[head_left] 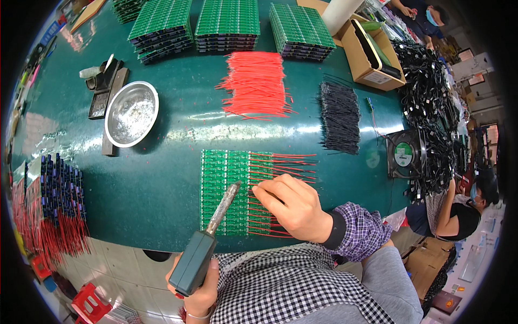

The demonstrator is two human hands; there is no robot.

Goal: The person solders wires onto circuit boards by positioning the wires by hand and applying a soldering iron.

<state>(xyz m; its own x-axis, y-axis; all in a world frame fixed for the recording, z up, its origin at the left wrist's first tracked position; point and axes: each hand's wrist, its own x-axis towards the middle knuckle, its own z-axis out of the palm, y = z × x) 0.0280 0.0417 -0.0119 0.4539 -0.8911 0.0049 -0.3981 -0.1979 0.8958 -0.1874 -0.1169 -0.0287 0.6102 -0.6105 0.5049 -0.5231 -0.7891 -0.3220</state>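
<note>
A panel of green circuit boards [213, 189] lies on the table in front of me. Several red wires [294, 163] run from its solder pads out to the right. My left hand [205, 289] is wrapped round the dark grey-green handle of a soldering iron [197, 259]. The iron slants up to the right, its tip over the middle of the panel, close to my right fingertips. My right hand [297, 208] is closed in a pinch on a red wire at the panel's right part. Part of the panel and some wires are hidden beneath this hand.
Beyond the panel lie a pile of red wires [254, 83] and a bundle of black wires [340, 116]. A metal bowl [154, 116] stands left, a fan [406, 154] right. Stacked green boards [226, 19] line the back. Two other people are at the right.
</note>
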